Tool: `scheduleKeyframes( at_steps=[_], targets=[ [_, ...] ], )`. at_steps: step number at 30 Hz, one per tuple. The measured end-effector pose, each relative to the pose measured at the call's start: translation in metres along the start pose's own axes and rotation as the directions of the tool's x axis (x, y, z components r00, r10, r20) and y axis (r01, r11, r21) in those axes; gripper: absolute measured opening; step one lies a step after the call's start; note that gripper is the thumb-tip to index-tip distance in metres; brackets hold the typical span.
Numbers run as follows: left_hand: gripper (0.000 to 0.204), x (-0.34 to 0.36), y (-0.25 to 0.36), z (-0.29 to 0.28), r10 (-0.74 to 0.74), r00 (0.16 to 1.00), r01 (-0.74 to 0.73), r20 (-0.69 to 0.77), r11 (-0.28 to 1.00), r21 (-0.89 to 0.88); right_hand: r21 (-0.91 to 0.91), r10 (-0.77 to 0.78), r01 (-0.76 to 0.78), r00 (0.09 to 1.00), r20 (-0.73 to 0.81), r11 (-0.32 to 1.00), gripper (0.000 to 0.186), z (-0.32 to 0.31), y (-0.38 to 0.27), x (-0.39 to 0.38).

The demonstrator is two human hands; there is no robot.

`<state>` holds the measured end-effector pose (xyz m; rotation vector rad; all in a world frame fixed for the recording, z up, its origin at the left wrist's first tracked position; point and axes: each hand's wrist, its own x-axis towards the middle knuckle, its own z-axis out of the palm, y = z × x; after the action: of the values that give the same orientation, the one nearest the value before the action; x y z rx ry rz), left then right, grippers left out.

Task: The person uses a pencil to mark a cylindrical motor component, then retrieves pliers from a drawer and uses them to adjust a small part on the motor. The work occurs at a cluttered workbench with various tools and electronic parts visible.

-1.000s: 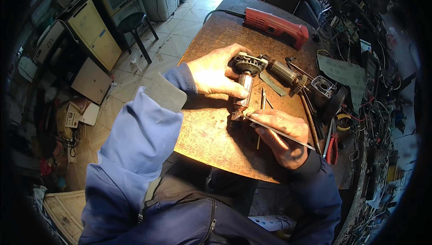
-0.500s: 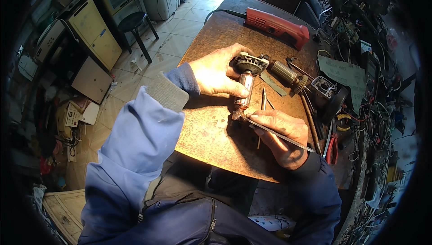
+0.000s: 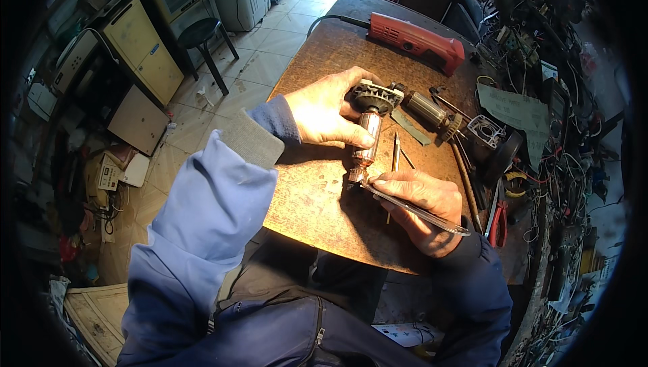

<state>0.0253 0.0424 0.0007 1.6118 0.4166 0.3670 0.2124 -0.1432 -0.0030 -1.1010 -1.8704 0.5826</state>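
Observation:
A motor armature [image 3: 368, 131] stands upright over the workbench [image 3: 304, 212], its black fan [image 3: 374, 99] at the top and its copper commutator [image 3: 356, 175] at the bottom. My left hand [image 3: 327, 109] is closed round it, with the thumb along the core. My right hand [image 3: 424, 198] pinches a thin, flat, blade-like metal tool [image 3: 435, 218]. The tool's tip is at the commutator's right side; whether it touches cannot be made out. A second armature [image 3: 432, 112] lies on the bench to the right, beside a strip of greenish paper [image 3: 410, 127].
A red power tool body [image 3: 417, 42] with a cord lies at the bench's far end. On the right are a metal gear housing [image 3: 487, 131], red-handled pliers [image 3: 498, 222], a paper sheet [image 3: 514, 114] and tangled wires [image 3: 567, 164]. A black stool [image 3: 201, 33] stands on the floor at left.
The flat tool in my right hand has tilted, showing more of its broad face, and its tip has shifted slightly left and down. My left hand and the armature have barely moved.

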Motion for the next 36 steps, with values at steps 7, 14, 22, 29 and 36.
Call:
scheduleKeyframes(
  at_steps=[7, 14, 22, 29, 36],
  targets=[
    [0.089, 0.0010, -0.0020, -0.0026, 0.015, 1.000, -0.015, 0.014, 1.000, 0.014, 0.086, 0.005, -0.005, 1.000, 0.002, 0.996, 0.022, -0.0055, -0.0003, -0.0002],
    [0.091, 0.0007, -0.0013, -0.0027, 0.009, 1.000, -0.009, 0.029, 1.000, 0.012, 0.074, 0.067, -0.064, 0.997, -0.035, 0.995, 0.020, -0.0074, -0.0003, 0.0008],
    [0.090, 0.0008, -0.0031, -0.0043, 0.024, 0.999, -0.025, 0.028, 1.000, 0.013, 0.024, 0.010, -0.010, 1.000, -0.028, 1.000, 0.021, -0.0059, 0.0020, 0.0036],
    [0.092, 0.0008, -0.0007, -0.0033, -0.008, 0.999, 0.007, 0.039, 1.000, 0.015, 0.045, 0.012, -0.011, 1.000, -0.019, 0.999, 0.022, -0.0051, 0.0018, 0.0044],
    [0.092, -0.0001, 0.0014, -0.0035, -0.002, 0.999, 0.001, 0.038, 1.000, 0.026, 0.011, -0.018, 0.018, 1.000, -0.024, 1.000, 0.025, -0.0029, 0.0035, 0.0021]
  ],
)
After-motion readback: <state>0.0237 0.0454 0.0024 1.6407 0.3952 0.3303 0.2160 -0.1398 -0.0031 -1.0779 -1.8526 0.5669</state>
